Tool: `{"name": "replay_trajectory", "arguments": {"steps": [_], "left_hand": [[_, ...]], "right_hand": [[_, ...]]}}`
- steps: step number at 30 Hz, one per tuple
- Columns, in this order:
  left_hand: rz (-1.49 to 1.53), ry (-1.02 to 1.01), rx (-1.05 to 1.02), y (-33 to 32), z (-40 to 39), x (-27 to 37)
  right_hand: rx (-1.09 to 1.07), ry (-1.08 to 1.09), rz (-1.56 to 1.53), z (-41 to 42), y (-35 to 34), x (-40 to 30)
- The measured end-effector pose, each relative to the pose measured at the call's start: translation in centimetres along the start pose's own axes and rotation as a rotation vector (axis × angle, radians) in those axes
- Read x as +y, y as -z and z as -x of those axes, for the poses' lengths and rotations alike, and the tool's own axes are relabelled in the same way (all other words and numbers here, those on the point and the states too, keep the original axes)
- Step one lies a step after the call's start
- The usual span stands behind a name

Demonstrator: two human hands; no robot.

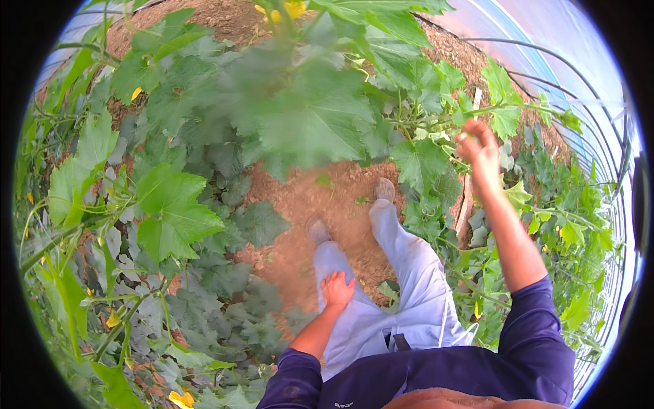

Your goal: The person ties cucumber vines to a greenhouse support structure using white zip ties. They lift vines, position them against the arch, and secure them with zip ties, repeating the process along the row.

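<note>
My left hand lies on the left thigh of my light blue trousers, its fingers slightly apart and nothing in them. On the right, my right hand is raised among the vines with its fingers bent. Its fingertips are close to a green vine stem with lobed leaves. Blur and overlap hide whether they pinch a tendril or a shoot. A large lobed leaf, partly blurred, stands in front of me. Below the right hand, another leaf hangs over the soil.
Bare reddish soil runs under my shoes. Dense vines with several yellow flowers crowd the left, with a leaf reaching inward. A pale strip lies along the right row. Curved hoops carry plastic film beyond.
</note>
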State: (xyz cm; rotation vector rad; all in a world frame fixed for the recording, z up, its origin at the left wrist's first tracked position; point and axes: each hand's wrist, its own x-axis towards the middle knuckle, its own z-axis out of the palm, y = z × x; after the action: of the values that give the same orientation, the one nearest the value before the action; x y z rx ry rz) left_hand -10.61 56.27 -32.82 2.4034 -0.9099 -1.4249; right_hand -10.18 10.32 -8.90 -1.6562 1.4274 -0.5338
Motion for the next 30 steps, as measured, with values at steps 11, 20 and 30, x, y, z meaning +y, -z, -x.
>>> {"name": "replay_trajectory", "arguments": {"steps": [11, 20, 30], "left_hand": [[0.33, -0.078, 0.273, 1.3, 0.8, -0.9], [0.589, 0.054, 0.518, 2.6, 4.1, -2.9], [0.714, 0.476, 0.546, -3.5, 16.1, -9.1]], "right_hand": [[-0.576, 0.349, -0.066, 9.7, -12.5, -14.6], [-0.412, 0.433, -0.034, 6.8, -15.3, -24.2], [0.033, 1.397, 0.658, -4.7, -19.6, -35.8]]}}
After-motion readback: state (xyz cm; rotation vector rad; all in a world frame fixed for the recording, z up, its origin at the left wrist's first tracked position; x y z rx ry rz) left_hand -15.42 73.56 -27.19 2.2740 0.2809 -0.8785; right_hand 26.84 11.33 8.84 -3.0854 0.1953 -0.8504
